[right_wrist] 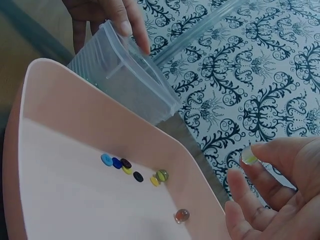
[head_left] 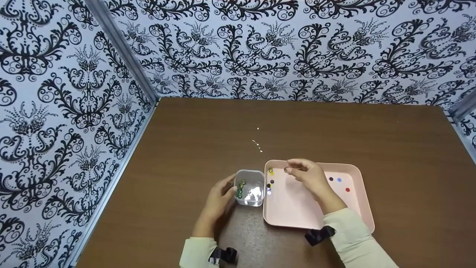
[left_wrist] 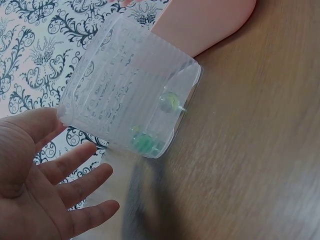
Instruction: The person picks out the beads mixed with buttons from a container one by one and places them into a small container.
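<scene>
My left hand (head_left: 216, 199) holds a transparent plastic container (head_left: 256, 180) at its left side, thumb over the rim. Its other fingers stretch loosely beside the wall in the left wrist view. Several green and yellowish marbles (left_wrist: 145, 143) lie inside along that side. Over a pink tray (head_left: 293, 210), my right hand (head_left: 314, 182) pinches a glass marble (right_wrist: 249, 155) with a yellow-green core between thumb and index finger. A reddish marble (right_wrist: 182, 215) and a yellow-green marble (right_wrist: 161, 175) lie in the tray near its wall.
Small round buttons, among them a light blue button (right_wrist: 106, 159) and a black button (right_wrist: 138, 176), lie along the tray's left side. A red button (head_left: 347, 190) is at its right. Tray and container stand side by side on a brown table (head_left: 186, 149), with patterned walls (head_left: 256, 48) behind.
</scene>
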